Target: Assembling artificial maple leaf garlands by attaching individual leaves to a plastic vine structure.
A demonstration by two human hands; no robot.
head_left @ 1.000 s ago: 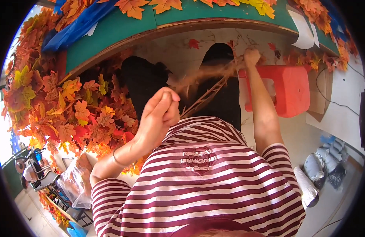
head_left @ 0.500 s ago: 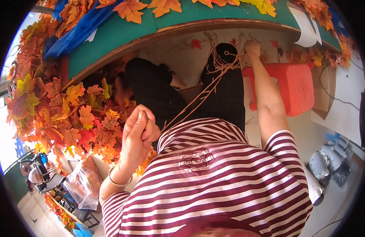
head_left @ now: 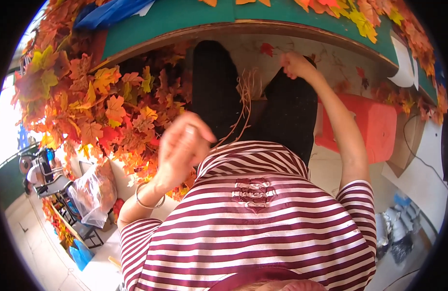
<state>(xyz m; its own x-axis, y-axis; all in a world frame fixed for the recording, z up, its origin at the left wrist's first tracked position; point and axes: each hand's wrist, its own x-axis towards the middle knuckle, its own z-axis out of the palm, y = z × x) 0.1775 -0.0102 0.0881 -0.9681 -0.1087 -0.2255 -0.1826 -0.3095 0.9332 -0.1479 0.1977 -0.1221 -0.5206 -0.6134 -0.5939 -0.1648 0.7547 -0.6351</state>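
Green-topped table (head_left: pixel 195 17); red plastic stool (head_left: pixel 374 128) on pale floor (head_left: pixel 327 167); white glare (head_left: pixel 9 121) (badly overexposed) far left.

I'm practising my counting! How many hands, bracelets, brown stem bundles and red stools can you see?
Hands: 2 (left hand, right hand)
Bracelet: 1
Bundle of brown stems: 1
Red plastic stool: 1
Total: 5
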